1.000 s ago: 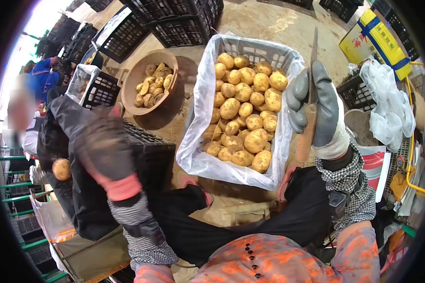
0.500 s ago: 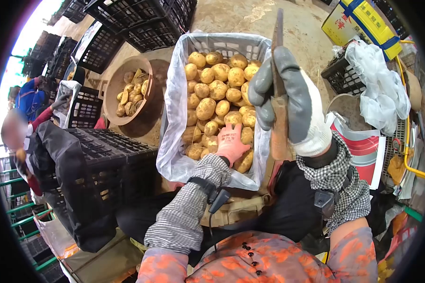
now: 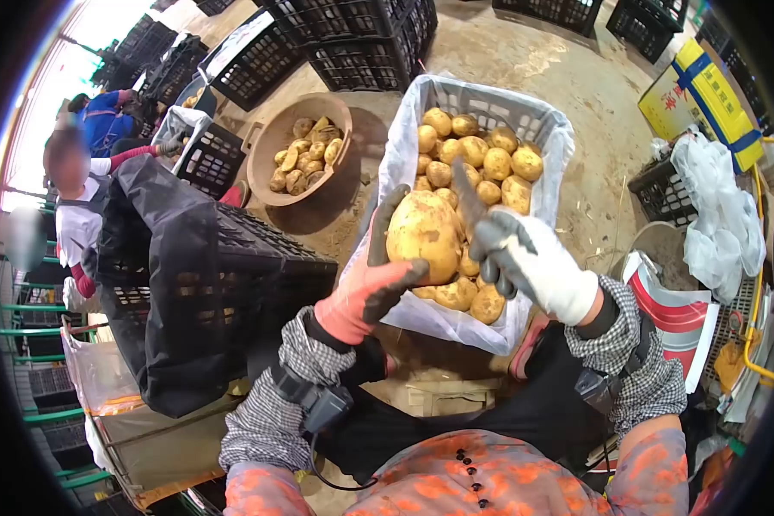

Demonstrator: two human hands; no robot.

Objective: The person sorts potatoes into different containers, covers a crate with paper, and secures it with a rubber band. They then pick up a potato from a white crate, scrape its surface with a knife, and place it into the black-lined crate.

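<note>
My left hand, in a pink glove with a dark grey palm, grips a large potato between thumb and fingers. It is raised close to the camera, over the near left of a crate lined with white plastic. Many yellow potatoes fill that crate. Just right of the held potato, my right hand, gloved in grey and white, is closed around a knife. The blade points up and away, beside the potato; the fingers cover the handle.
Left of the crate stands a brown basin holding potatoes, some seemingly cut. Black crates are stacked behind, and another, draped in dark cloth, stands near left. A co-worker is at far left. White plastic bags hang at right.
My left hand has lifted a large potato from the crate and turned palm inward. The knife hand has lowered and come in beside the potato. The view has shifted left.
</note>
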